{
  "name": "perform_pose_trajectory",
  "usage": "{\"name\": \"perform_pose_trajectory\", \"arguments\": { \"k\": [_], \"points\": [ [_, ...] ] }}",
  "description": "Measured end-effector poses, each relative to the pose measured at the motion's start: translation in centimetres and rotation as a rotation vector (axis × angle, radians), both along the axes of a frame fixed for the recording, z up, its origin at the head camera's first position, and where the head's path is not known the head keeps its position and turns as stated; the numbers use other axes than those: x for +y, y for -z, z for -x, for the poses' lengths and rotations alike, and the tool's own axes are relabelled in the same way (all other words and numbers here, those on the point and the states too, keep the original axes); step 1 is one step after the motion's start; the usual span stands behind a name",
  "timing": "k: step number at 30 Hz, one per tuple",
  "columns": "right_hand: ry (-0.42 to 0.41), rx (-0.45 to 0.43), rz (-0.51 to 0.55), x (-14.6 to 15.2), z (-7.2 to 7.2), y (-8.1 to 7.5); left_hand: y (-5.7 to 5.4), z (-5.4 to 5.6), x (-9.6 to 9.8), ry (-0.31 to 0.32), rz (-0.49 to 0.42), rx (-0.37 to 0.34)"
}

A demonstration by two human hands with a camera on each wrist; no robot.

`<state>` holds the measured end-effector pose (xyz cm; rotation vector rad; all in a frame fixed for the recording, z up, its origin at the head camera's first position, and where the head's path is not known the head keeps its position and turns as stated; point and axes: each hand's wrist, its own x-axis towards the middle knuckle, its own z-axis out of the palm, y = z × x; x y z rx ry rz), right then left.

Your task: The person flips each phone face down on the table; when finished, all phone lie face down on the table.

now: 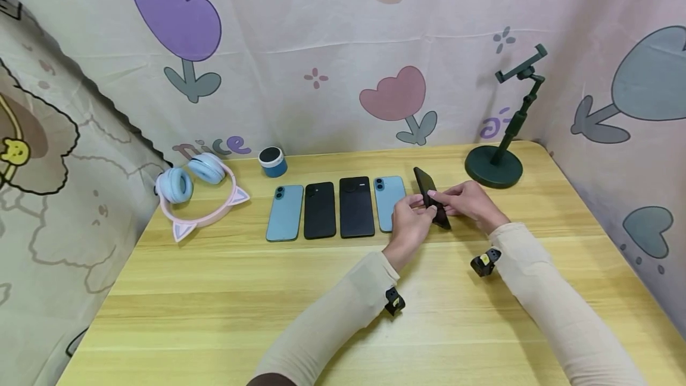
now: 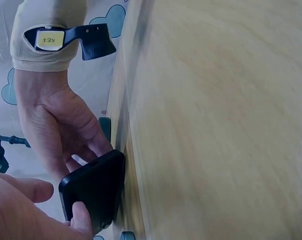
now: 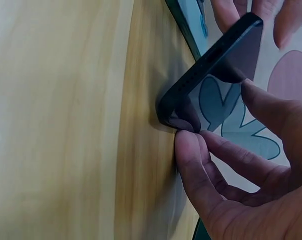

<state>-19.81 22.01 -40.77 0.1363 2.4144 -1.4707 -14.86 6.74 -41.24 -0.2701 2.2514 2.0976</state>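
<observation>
A black smartphone (image 1: 432, 196) is tilted up on a long edge at the right end of a row of phones. My left hand (image 1: 412, 225) holds its left side. In the left wrist view, a left fingertip (image 2: 81, 216) rests on the phone's dark back (image 2: 98, 185), while the thumb stands off beyond its upper edge. My right hand (image 1: 471, 204) pinches the other side. The right wrist view shows the right thumb (image 3: 258, 95) at the glossy screen (image 3: 231, 85) and fingertips (image 3: 188, 145) at its lower corner.
Left of my hands lie a blue phone (image 1: 389, 195), two black phones (image 1: 356, 207) (image 1: 320, 210) and another blue phone (image 1: 284, 213). A dark green phone stand (image 1: 493, 165) rises at the back right. Cat-ear headphones (image 1: 200, 222) and a small blue-white jar (image 1: 273, 162) are at the left.
</observation>
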Motion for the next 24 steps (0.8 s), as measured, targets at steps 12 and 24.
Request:
{"name": "perform_pose_trajectory", "arguments": {
  "k": [12, 24],
  "points": [
    [-0.006, -0.050, 0.050, -0.8, 0.1, -0.1, 0.1, -0.1, -0.5, -0.030, -0.016, 0.034],
    [-0.040, -0.118, 0.160, -1.3, 0.1, -0.5, 0.0, -0.2, -0.9, -0.026, 0.004, 0.053]
  ]
}}
